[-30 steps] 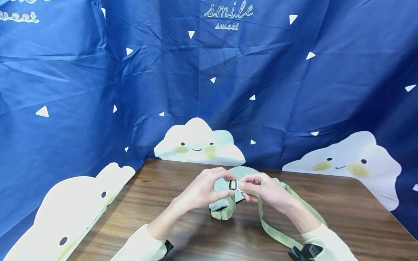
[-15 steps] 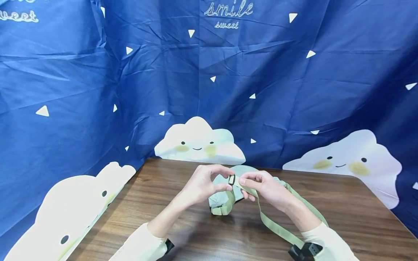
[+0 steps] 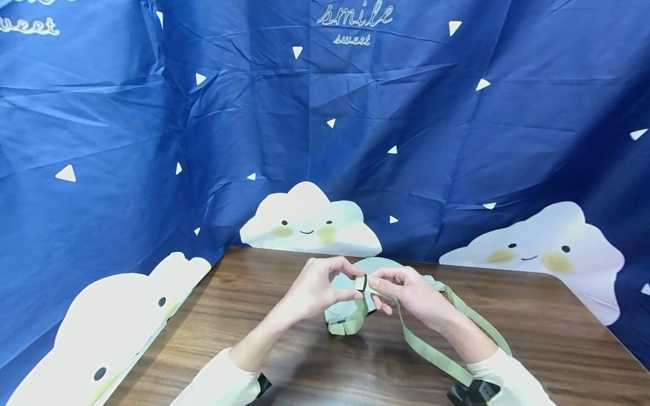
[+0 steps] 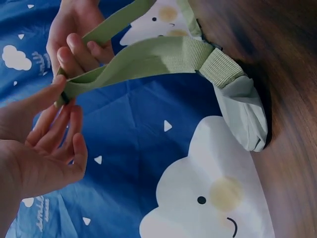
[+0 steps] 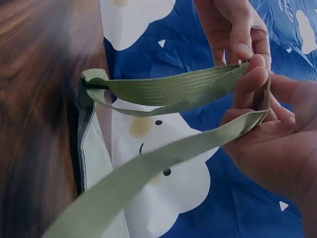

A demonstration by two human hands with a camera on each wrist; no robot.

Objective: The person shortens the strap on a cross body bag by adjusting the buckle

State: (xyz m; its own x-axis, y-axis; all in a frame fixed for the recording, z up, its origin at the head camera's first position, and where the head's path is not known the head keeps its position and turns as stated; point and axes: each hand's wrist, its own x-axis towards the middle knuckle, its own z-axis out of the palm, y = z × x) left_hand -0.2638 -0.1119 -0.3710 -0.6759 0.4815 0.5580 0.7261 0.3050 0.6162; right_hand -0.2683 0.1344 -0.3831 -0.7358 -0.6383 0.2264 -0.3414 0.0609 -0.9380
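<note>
Two bare hands: left hand [image 3: 311,290] has thumb and forefinger clamped on the small black rectangular buckle [image 3: 364,284]; right hand [image 3: 415,293] pinches the pale green woven strap [image 3: 430,354] just beside it.
Buckle position: raised above the brown wood-grain table [image 3: 259,304], in front of the bag, pale webbing showing within its frame.
Container: mint-green fabric bag [image 3: 345,310], resting on the table beyond the hands; contents hidden.
Strap run: sags from the right hand and passes out of sight behind the right forearm; a length beyond that arm leads to the bag's right end.
Left wrist view: shows the left hand's remaining fingers, concealed from the head camera, loosely bent and clear of the strap.
Right wrist view: shows the strap doubled in two layers between the fingers and the bag's end.
Half-second change: buckle sits slightly lower, right fingertips slightly nearer it; bag's place unchanged.
</note>
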